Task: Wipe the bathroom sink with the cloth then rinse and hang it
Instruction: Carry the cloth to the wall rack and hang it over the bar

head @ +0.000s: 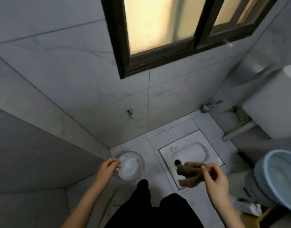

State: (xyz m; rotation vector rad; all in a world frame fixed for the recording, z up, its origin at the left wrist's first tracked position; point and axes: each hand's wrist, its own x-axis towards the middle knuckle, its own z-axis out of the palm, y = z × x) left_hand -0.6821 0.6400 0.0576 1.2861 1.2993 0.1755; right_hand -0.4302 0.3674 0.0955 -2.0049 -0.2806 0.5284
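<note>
A crumpled brown cloth [189,174] hangs in the air above the squat toilet, pinched at its upper edge by my right hand [214,178]. My left hand [109,167] is held out at the lower left with loosely curled fingers and holds nothing; it overlaps the near rim of a clear basin on the floor. No bathroom sink is in view.
A clear plastic basin [138,157] stands on the tiled floor by the left wall. A white squat toilet [190,152] is set in the floor. A wall tap [130,113] sticks out below a dark-framed window [166,58]. A blue bucket [279,180] stands at the right.
</note>
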